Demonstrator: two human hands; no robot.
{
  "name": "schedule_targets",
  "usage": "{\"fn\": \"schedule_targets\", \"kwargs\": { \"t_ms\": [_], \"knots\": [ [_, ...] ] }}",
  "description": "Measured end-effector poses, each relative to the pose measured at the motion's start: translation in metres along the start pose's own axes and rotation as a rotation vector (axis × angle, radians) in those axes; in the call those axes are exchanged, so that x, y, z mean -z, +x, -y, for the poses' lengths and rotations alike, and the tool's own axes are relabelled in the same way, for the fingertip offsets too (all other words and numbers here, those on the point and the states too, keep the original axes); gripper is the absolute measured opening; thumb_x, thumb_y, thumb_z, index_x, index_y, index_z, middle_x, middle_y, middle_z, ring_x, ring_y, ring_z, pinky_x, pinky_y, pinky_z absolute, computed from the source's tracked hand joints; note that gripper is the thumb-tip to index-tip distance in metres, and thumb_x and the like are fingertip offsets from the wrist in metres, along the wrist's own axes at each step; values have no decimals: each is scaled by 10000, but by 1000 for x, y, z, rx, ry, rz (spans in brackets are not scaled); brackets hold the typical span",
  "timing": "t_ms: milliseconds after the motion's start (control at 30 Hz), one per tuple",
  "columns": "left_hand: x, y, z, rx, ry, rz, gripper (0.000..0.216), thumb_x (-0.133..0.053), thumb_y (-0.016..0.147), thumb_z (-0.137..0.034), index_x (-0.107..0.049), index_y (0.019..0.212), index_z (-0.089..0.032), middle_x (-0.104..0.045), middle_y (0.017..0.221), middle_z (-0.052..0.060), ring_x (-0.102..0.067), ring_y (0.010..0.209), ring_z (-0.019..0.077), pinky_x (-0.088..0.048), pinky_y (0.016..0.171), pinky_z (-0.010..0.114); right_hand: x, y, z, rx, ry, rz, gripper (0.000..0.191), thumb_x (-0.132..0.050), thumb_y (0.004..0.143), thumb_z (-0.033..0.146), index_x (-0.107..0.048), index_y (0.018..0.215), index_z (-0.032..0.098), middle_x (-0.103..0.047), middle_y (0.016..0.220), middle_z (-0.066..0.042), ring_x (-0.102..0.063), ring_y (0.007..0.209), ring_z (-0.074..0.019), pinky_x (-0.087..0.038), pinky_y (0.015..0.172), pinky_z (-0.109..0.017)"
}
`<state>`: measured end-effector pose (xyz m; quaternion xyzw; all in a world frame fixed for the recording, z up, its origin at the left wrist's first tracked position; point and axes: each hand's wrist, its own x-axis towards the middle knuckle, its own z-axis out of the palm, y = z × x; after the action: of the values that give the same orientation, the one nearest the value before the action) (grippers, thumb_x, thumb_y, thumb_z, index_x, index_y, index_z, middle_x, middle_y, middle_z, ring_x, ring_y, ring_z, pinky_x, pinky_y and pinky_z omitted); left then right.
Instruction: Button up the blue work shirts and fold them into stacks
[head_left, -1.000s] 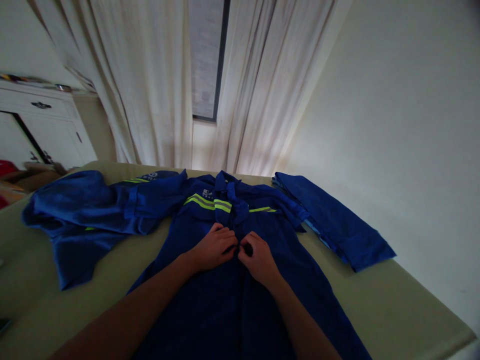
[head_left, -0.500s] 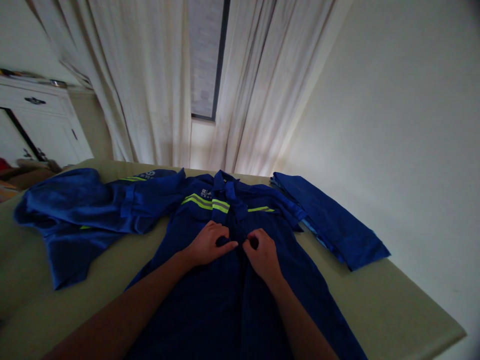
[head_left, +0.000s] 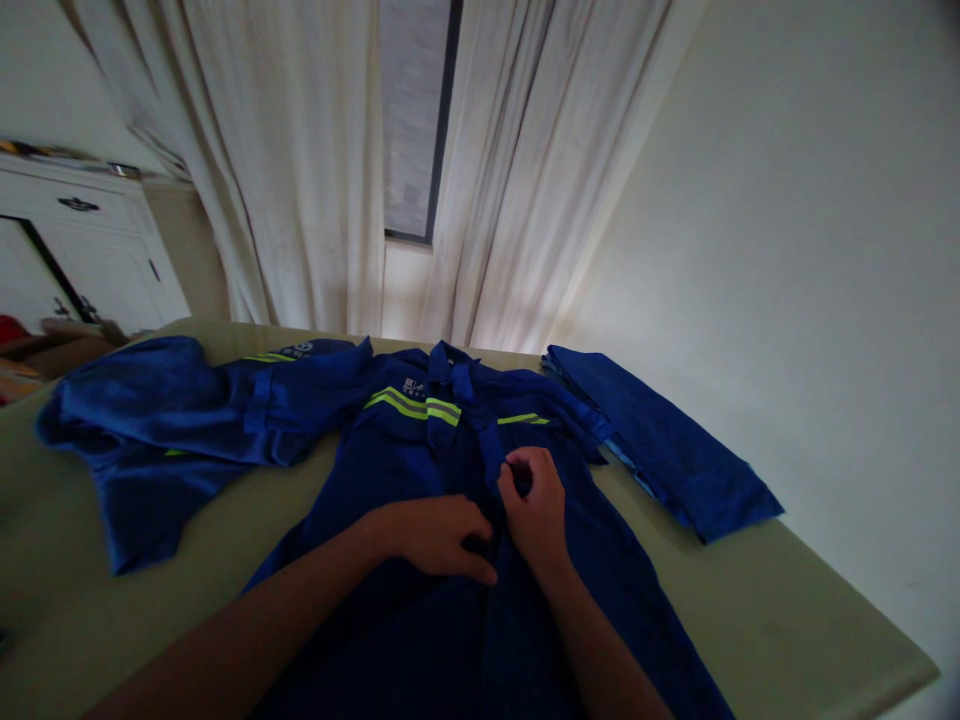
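A dark blue work uniform [head_left: 420, 455] with yellow-green reflective stripes lies spread out, its collar at the far end and its front parted down the middle. My right hand [head_left: 534, 500] pinches the right-hand edge of the front opening, thumb and forefinger making a ring. Lower and to the left, my left hand [head_left: 442, 535] rests on the cloth beside the opening. Its thumb and fingers are apart, with nothing visible between them; the fingertips are partly lost in the dark fabric.
Another blue garment [head_left: 172, 420] with stripes lies crumpled on the left. On the right is a folded blue garment stack [head_left: 660, 440] near the wall. All lie on a pale green covered surface [head_left: 810, 620]. Curtains [head_left: 300, 180] hang behind; a white cabinet [head_left: 90, 230] stands far left.
My left hand has come down toward me along the front opening, its thumb and fingers spreading. My right hand has shifted slightly up and right, drawing the placket edge aside.
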<state>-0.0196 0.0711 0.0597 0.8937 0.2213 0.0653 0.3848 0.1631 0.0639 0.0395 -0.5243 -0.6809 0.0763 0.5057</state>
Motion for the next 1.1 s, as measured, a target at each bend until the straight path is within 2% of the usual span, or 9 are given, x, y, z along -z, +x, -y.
{"fn": "schedule_targets", "kwargs": {
  "t_ms": [100, 200, 300, 433, 633, 800, 900, 1000, 1100],
  "knots": [
    [10, -4, 14, 6, -140, -57, 394, -730, 857, -512, -608, 679, -181, -553, 623, -44, -492, 576, 119, -324, 554, 265, 7, -1, 12, 103, 20, 46, 80, -609, 921, 297, -592, 895, 223, -604, 958, -69, -587, 905, -217, -497, 803, -349],
    [18, -11, 38, 64, -358, -99, 390, -733, 836, -549, -676, 769, -169, -547, 650, -51, -453, 588, 102, -304, 546, 242, 11, -4, 19, 182, 45, 332, 200, -665, 930, 357, -590, 802, 222, -608, 873, -34, -593, 840, -188, -478, 764, -311],
    [17, -19, 62, 138, -613, -94, 380, -780, 783, -534, -735, 929, -186, -640, 786, -35, -518, 674, 114, -378, 622, 226, 8, -5, 17, 128, -23, 519, 255, -728, 903, 407, -595, 802, 214, -616, 811, 1, -583, 752, -156, -430, 669, -265],
    [12, -23, 74, 218, -818, -110, 411, -826, 726, -506, -763, 1012, -217, -716, 907, -14, -585, 745, 133, -443, 721, 239, 6, -6, 14, 113, -125, 606, 213, -741, 878, 351, -614, 780, 211, -632, 785, 11, -581, 706, -144, -394, 634, -251],
    [10, -18, 71, 204, -705, -130, 338, -754, 811, -512, -760, 862, -178, -662, 749, -22, -515, 657, 113, -402, 641, 224, 2, -13, 22, 299, -430, 514, 96, -619, 818, 168, -627, 733, 213, -648, 799, -29, -597, 753, -186, -406, 720, -310],
    [10, -16, 73, 210, -680, -146, 282, -710, 823, -440, -694, 768, -164, -565, 656, -43, -415, 566, 94, -317, 541, 224, -6, -19, 22, 256, -476, 354, 42, -628, 825, 190, -636, 804, 224, -661, 819, -28, -590, 728, -182, -381, 691, -312],
    [12, -17, 72, 213, -635, -125, 296, -683, 821, -439, -655, 727, -160, -512, 624, -52, -365, 542, 87, -278, 516, 229, -9, -21, 20, 293, -506, 282, 41, -641, 826, 173, -631, 827, 213, -659, 828, -30, -600, 763, -186, -375, 716, -318],
    [12, -17, 68, 224, -608, -123, 353, -669, 834, -496, -639, 733, -159, -488, 624, -54, -352, 549, 89, -271, 513, 231, -11, -20, 17, 333, -527, 306, 89, -627, 830, 132, -622, 774, 201, -650, 800, -28, -605, 771, -181, -367, 751, -324],
    [11, -16, 66, 213, -542, -126, 409, -648, 863, -552, -644, 750, -159, -470, 623, -53, -350, 556, 91, -257, 509, 231, -10, -17, 14, 278, -478, 398, 98, -630, 819, 118, -623, 764, 198, -648, 797, -16, -586, 736, -162, -358, 734, -309]
  ]
}}
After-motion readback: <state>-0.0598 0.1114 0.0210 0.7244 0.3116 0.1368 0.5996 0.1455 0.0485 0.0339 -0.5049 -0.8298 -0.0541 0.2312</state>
